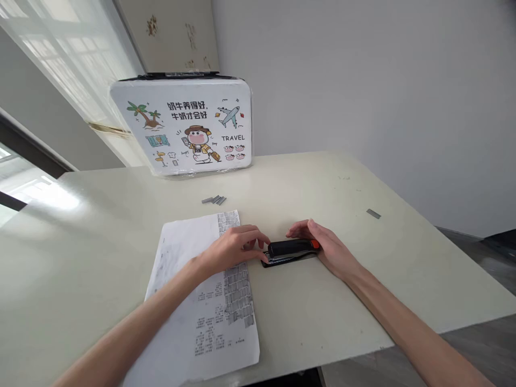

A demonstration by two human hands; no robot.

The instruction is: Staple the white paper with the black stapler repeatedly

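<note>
A black stapler (288, 248) with a red-orange piece at its rear end lies on the table, its front end pointing left. My left hand (236, 246) reaches over the paper to that front end, thumb low by the base and index finger at the upper arm's tip. Around the rear end, my right hand (331, 248) is cupped, steadying it from the right, with its fingers on the far side. Beneath my left wrist lies a stack of printed paper (181, 333), its right edge strip covered with many rows of staples (238, 295).
Several grey staple strips (214, 200) lie beyond the paper, and another staple strip (373, 214) is at the right. A white cartoon-printed case (189, 126) stands at the back of the pale table (92, 226). A grey wall (363, 80) rises behind.
</note>
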